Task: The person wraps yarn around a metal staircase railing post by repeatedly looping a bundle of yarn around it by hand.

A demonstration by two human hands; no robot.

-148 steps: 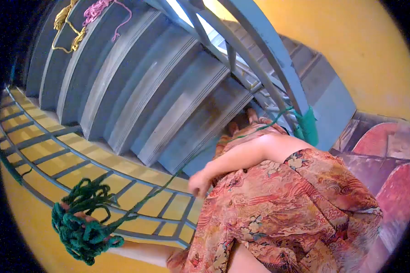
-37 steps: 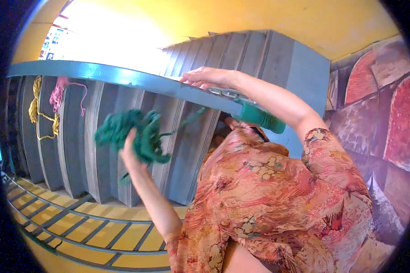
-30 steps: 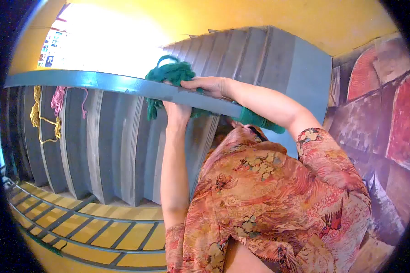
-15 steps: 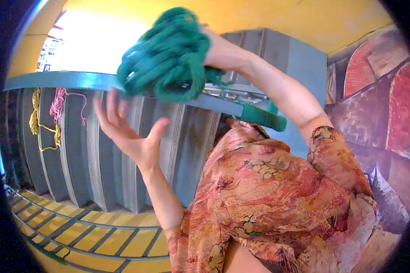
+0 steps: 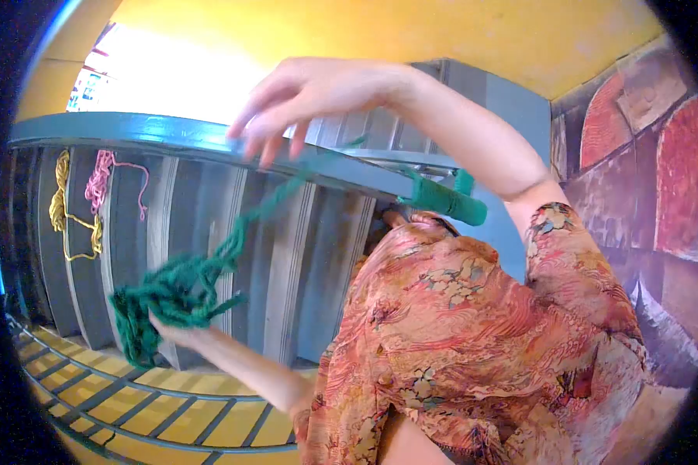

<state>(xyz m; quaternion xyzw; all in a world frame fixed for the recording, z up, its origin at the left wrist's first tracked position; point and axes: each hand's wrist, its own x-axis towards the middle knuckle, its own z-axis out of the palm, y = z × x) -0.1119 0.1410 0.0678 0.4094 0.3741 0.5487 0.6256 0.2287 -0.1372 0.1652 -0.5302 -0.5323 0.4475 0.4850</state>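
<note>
My left hand [image 5: 169,332] is closed on a loose bundle of green yarn [image 5: 182,291], at the lower left over the stairs; its fingers are partly covered by the loops. From the bundle a strand rises to the blue handrail [image 5: 147,132] and passes over it. Above that rail my right hand [image 5: 298,97] is open and empty, fingers spread and bent downward, slightly blurred. To the right of it, under my right forearm, green yarn is wound tightly round the rail's end [image 5: 446,198].
Yellow yarn [image 5: 60,194] and pink yarn [image 5: 99,182] lie on the grey-blue steps [image 5: 198,225] at the left. A barred railing [image 5: 163,391] curves along the bottom left. A painted wall [image 5: 620,186] stands at the right, with a yellow wall above.
The green bundle has gone from my right hand above the rail to my left hand below it. My right hand has opened; my left, open half a second ago, has closed and moved down-left.
</note>
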